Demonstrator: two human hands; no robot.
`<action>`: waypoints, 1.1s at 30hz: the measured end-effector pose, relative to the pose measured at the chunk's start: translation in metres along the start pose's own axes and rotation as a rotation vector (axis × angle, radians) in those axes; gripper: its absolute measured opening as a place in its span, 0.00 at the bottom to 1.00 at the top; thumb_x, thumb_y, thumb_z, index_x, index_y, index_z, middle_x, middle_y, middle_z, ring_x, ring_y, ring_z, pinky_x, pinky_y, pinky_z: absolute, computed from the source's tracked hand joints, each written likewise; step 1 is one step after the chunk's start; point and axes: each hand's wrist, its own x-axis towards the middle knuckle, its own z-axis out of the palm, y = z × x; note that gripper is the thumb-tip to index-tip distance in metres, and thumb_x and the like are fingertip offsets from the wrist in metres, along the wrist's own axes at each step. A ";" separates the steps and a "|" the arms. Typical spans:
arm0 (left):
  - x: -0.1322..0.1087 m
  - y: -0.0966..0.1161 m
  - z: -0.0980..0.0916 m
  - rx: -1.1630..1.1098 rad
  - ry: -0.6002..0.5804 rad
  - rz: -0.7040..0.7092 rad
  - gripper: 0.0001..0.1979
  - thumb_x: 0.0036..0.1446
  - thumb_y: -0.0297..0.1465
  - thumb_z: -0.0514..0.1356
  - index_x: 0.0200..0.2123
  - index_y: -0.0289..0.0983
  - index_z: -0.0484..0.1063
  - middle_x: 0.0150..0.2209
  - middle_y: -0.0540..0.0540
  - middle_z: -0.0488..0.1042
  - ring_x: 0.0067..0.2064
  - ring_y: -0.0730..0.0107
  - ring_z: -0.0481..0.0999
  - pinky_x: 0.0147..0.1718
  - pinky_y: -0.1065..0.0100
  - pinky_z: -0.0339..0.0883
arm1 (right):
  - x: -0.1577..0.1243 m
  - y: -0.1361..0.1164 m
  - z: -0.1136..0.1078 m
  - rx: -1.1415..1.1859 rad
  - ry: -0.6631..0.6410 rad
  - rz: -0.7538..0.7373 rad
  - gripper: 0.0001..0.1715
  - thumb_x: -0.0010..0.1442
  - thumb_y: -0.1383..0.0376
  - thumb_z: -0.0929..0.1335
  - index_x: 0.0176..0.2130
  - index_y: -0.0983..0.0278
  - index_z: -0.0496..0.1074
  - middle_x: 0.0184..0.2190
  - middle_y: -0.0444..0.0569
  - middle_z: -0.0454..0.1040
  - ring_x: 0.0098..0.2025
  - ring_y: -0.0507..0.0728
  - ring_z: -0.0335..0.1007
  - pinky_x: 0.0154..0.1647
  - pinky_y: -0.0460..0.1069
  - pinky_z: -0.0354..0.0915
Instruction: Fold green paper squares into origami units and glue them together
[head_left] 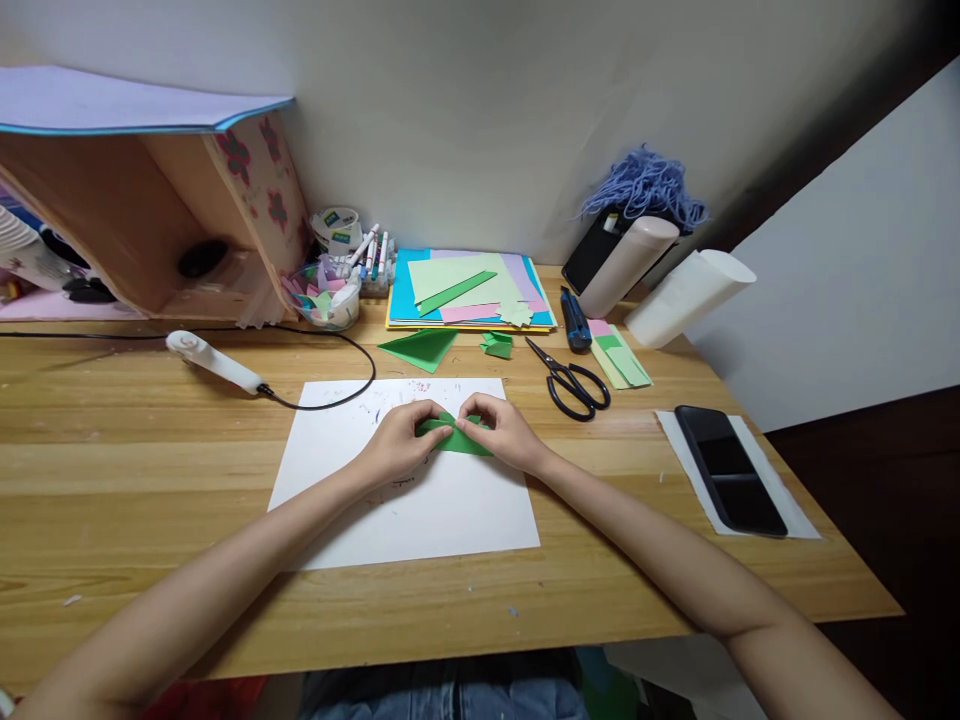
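Both hands pinch a folded piece of green paper just above a white sheet. My left hand grips its left end between thumb and fingers. On the other side my right hand pinches its upper right part, the fingertips of the two hands almost meeting. Parts of the paper are hidden behind the fingers. Beyond the hands lie a green paper triangle and a small folded green paper piece. Black-handled scissors rest to the right of these.
At the back are a stack of coloured paper, a tub of scraps and markers. A blue utility knife lies near paper rolls. A phone sits right; a corded white tool is left.
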 end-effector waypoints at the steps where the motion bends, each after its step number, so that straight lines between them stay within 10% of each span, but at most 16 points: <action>1: 0.000 0.000 0.000 0.000 -0.002 0.005 0.07 0.52 0.33 0.55 0.30 0.35 0.69 0.28 0.50 0.70 0.31 0.71 0.67 0.30 0.71 0.58 | 0.000 0.000 0.000 0.000 -0.001 0.003 0.06 0.54 0.64 0.65 0.29 0.65 0.67 0.27 0.44 0.67 0.30 0.50 0.61 0.30 0.45 0.57; 15: -0.001 0.004 0.000 -0.092 0.075 -0.063 0.10 0.51 0.37 0.56 0.29 0.35 0.69 0.28 0.50 0.70 0.31 0.70 0.68 0.30 0.70 0.60 | 0.003 0.004 0.001 0.256 0.050 0.060 0.12 0.54 0.59 0.67 0.28 0.64 0.64 0.26 0.43 0.64 0.30 0.51 0.61 0.31 0.46 0.58; 33: 0.001 0.005 -0.008 -0.172 -0.044 -0.086 0.13 0.51 0.39 0.57 0.29 0.34 0.71 0.28 0.48 0.72 0.31 0.70 0.68 0.30 0.71 0.59 | 0.013 0.000 -0.026 0.401 -0.346 0.273 0.16 0.49 0.56 0.70 0.32 0.68 0.72 0.24 0.43 0.67 0.25 0.47 0.60 0.26 0.43 0.56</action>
